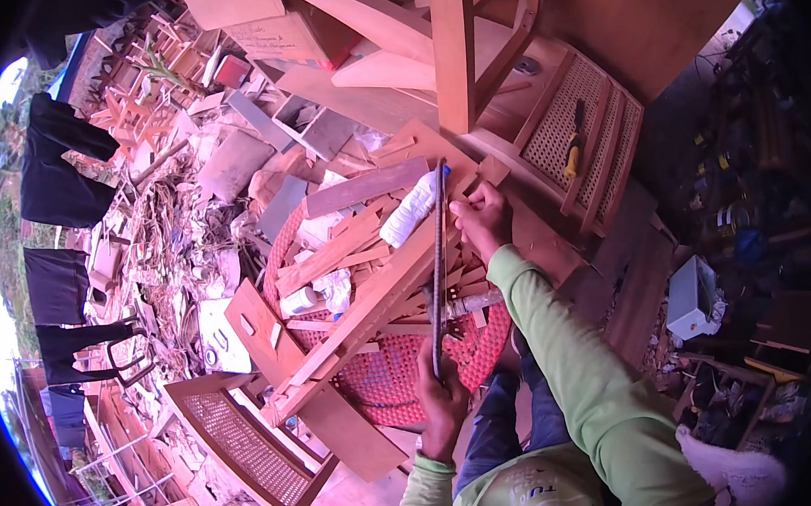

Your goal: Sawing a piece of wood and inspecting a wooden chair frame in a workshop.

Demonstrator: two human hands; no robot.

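My left hand (440, 401) grips the lower end of a long, thin dark bar-like tool (440, 288), which stands across a long wooden plank (354, 324). My right hand (486, 217) has its fingers curled at the plank's upper end, just right of the tool. A white bottle-like bundle (405, 212) lies beside the tool. Loose wood strips (349, 248) and crumpled white material (334, 286) lie over a red woven seat (382, 386).
Wooden chair parts (453, 52) and a cane panel (532, 117) with a yellow-handled screwdriver (572, 157) are at upper right. A cane-backed frame (235, 434) leans at lower left. Debris (161, 251) covers the ground left. A pale box (686, 299) sits right, dark cloths (61, 164) far left.
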